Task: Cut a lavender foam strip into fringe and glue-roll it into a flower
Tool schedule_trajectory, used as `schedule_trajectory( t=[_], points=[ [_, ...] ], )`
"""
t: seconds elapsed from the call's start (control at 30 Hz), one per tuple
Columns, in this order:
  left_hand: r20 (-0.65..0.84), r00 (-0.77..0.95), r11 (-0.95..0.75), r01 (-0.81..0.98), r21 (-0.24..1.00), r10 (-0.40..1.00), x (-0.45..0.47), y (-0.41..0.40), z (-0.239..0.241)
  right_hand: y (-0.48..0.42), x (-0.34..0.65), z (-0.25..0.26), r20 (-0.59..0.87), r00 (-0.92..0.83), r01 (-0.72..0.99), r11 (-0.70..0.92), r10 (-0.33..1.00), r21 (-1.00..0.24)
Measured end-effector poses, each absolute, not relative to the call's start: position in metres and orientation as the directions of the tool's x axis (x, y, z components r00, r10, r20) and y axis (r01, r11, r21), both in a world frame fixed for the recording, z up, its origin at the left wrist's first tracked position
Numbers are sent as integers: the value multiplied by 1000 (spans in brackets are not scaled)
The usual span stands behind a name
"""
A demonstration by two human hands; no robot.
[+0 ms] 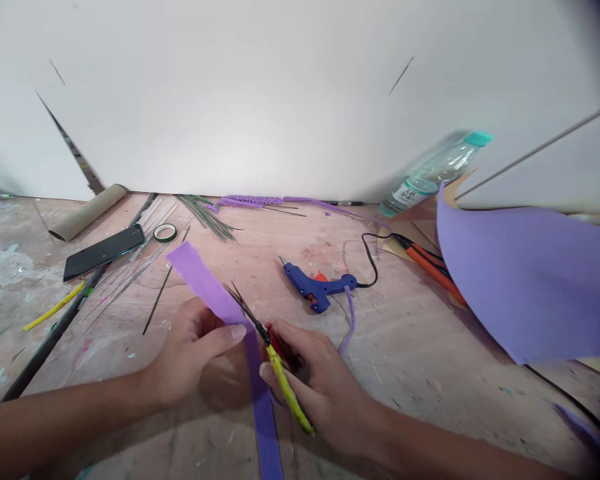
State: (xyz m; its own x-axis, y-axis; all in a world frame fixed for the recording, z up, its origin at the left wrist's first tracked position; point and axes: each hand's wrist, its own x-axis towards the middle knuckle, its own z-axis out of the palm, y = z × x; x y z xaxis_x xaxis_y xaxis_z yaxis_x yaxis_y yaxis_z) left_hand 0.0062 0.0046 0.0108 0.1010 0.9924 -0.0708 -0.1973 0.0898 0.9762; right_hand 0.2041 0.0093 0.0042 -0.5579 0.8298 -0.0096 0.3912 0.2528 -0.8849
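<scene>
A long purple strip (207, 287), felt-like, is pinched between the thumb and fingers of my left hand (200, 340). Its upper end rises to the left, and the rest hangs down past the thumb to the bottom of the view. My right hand (315, 373) is closed on a pair of scissors (285, 390) with yellow and red handles. Their dark blades are slightly apart and lie at the strip's right edge, just above my left thumb. Whether the blades are around the strip I cannot tell. Beyond my right hand lies a blue glue gun (313, 287).
A purple sheet (525, 280) curls up at right beside orange-handled pliers (433, 270) and a leaning plastic bottle (435, 177). Toward the left lie a phone (104, 252), green tape (165, 233), a cardboard tube (87, 213) and thin wires. Purple flower stems (250, 200) rest along the white board.
</scene>
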Motion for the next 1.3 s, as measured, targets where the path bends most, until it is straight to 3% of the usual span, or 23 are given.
schedule_trajectory(
  t=[0.27,0.8,1.3],
  points=[
    [-126,211,163,-170,972,969,-2,5,10,8,207,0,82,-567,353,332,820,-875],
    [-55,326,78,-56,995,944,-16,9,8,15,215,3,274,-628,392,600,728,-697],
    [-127,444,226,-179,958,887,-15,11,15,17,220,0,359,-664,447,733,656,-512]
  ],
)
